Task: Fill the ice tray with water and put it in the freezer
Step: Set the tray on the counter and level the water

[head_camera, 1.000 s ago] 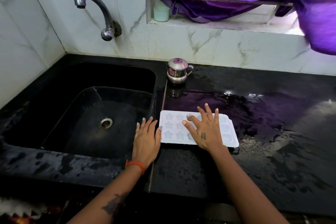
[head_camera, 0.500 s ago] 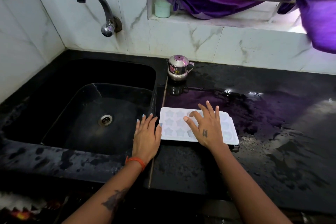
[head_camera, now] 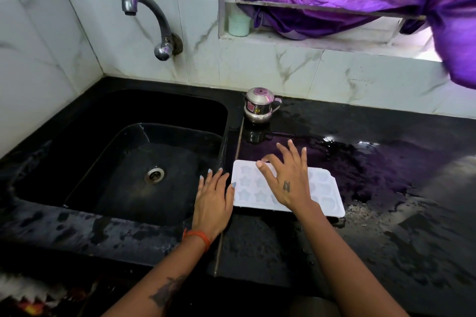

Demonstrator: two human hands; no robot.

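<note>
A black sink (head_camera: 77, 203) fills the left side, with a curved metal tap (head_camera: 152, 18) on the tiled wall above it. The left hand (head_camera: 212, 203) lies flat on the sink's right rim, fingers straight, thumb tip at the left edge of the white ice tray (head_camera: 327, 193). The tray lies flat on the wet black table (head_camera: 386, 239), just right of the sink. The right hand (head_camera: 288, 177) is over the tray, fingers spread and holding nothing. Behind stands a small steel pot (head_camera: 258, 107); its red label is unreadable.
</note>
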